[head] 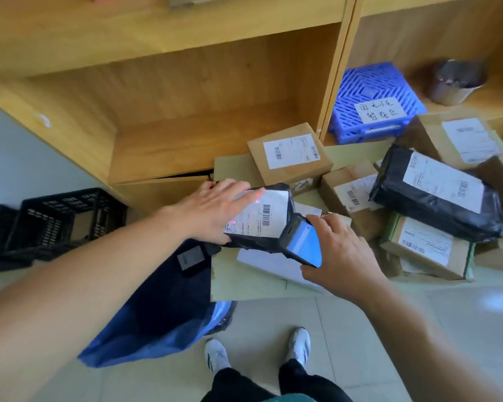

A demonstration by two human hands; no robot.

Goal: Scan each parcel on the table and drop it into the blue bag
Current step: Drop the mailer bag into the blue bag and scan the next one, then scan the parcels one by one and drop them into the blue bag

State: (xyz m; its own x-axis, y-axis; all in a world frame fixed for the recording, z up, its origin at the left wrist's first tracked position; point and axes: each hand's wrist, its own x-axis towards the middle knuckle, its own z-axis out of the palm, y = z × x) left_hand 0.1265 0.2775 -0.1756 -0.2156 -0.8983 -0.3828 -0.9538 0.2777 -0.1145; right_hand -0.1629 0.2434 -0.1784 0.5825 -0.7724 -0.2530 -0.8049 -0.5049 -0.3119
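Note:
My left hand (pixel 212 210) grips a small black poly parcel (pixel 262 219) with a white barcode label, held over the table's left edge. Red scan dots show on the label. My right hand (pixel 340 250) holds a handheld scanner (pixel 302 242) with a lit blue screen, its head touching the parcel's right side. The blue bag (pixel 157 314) stands open on the floor just below and left of the parcel. Several other parcels lie on the low table (pixel 244 285): a brown box (pixel 291 155), a large black bag parcel (pixel 436 190) and more boxes to the right.
Wooden shelving stands behind the table, with a blue plastic basket (pixel 375 103) and a metal cup (pixel 456 82) on its right shelf. Black crates (pixel 55 221) sit on the floor at left. My feet in white shoes (pixel 299 343) stand on the tiled floor.

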